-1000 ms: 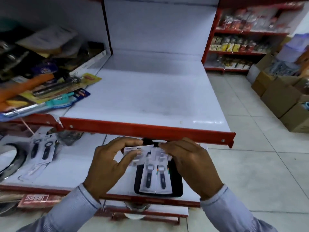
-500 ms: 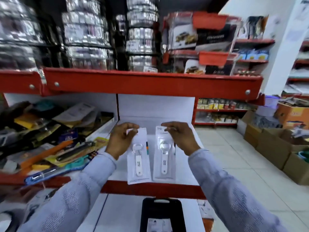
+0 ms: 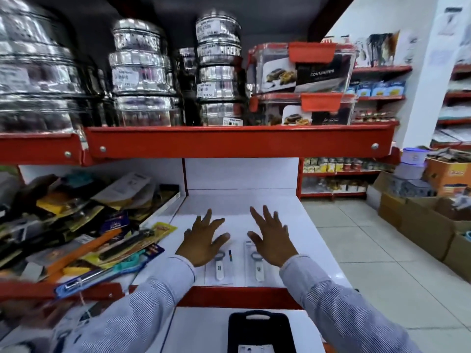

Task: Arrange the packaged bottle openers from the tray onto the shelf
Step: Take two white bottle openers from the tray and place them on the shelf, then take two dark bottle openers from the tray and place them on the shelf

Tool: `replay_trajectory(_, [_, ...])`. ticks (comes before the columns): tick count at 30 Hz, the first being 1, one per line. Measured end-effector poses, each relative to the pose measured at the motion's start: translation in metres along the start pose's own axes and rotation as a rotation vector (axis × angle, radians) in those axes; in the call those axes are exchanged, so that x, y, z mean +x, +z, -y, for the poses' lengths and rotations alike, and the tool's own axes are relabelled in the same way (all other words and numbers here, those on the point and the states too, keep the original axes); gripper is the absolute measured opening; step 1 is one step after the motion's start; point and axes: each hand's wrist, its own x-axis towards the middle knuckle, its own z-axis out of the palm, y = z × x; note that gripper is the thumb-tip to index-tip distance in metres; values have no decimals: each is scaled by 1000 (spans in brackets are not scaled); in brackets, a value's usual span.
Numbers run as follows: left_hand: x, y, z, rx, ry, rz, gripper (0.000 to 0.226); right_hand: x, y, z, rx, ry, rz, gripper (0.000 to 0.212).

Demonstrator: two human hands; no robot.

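Two packaged bottle openers lie flat side by side near the front of the white shelf (image 3: 242, 202): the left pack (image 3: 219, 270) and the right pack (image 3: 258, 270), each a white opener on a clear card. My left hand (image 3: 204, 238) hovers open, fingers spread, over the top of the left pack. My right hand (image 3: 272, 238) does the same over the right pack. Neither hand grips anything. Below the shelf's red lip, a black tray (image 3: 260, 332) rests on the lower shelf with more packs (image 3: 254, 349) at its near end.
Packaged kitchen tools (image 3: 84, 238) are piled on the shelf section to the left. Steel tins (image 3: 142, 77) and plastic containers (image 3: 305, 72) fill the shelf above. Cardboard boxes (image 3: 428, 225) stand on the tiled floor to the right.
Both hands lifted two packs from the tray to the shelf, laid them flat and let go. The fingers are now spread open above them.
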Motion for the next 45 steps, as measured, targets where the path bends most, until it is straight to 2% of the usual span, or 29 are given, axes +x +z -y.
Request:
replay_trajectory(3, [-28,-7,-17,277,128,-200,83,-31,-16,18,-188,-153,-296,64])
replay_trajectory(6, [-67,-3,-28,360,173,-405,73,-74,-29,31,-176,-243,-515,65])
replay_trajectory(7, [-70,-11,-35,386,169,-433,72,-74,-39,33,-177,-262,-555,66])
replay_trajectory(8, [-90,20,-35,410,129,-316,71,-96,-13,17,-218,-229,-447,66])
replay_trajectory(11, [-125,26,-39,398,191,-393,74,-125,-5,4,-209,-340,-573,68])
replay_trajectory(14, [-146,45,-34,322,387,-414,70,-149,11,-21,-205,-521,-625,61])
replay_trajectory(17, [-176,95,-22,224,534,-312,62,-187,46,-54,-217,-606,-542,52])
replay_trajectory(20, [-185,144,-7,185,570,-133,61,-207,80,-76,-247,-570,-329,58])
replay_trajectory(23, [-173,188,9,155,455,88,69,-204,118,-89,-250,-353,19,71])
replay_trajectory(26, [-143,225,25,203,320,385,91,-183,145,-99,-253,-65,423,80])
replay_trajectory(28, [-119,244,32,290,301,569,103,-165,157,-105,-329,4,610,93])
replay_trajectory(32, [-77,268,35,410,260,724,131,-126,177,-110,-475,-16,742,114])
replay_trajectory(34, [-69,277,35,469,251,751,139,-116,187,-111,-516,-23,794,112])
replay_trajectory(36, [-66,280,35,506,262,751,140,-111,194,-112,-532,-36,779,93])
replay_trajectory(37, [-65,280,35,502,261,742,139,-110,197,-112,-541,-39,766,91])
replay_trajectory(40, [-65,274,35,379,199,734,133,-103,200,-112,-553,-11,801,111])
replay_trajectory(41, [-65,273,35,352,191,725,132,-102,202,-113,-556,3,798,112])
replay_trajectory(42, [-64,271,35,345,198,708,132,-99,203,-113,-556,20,785,105])
replay_trajectory(45, [-67,268,35,358,223,665,129,-96,209,-114,-519,77,730,60])
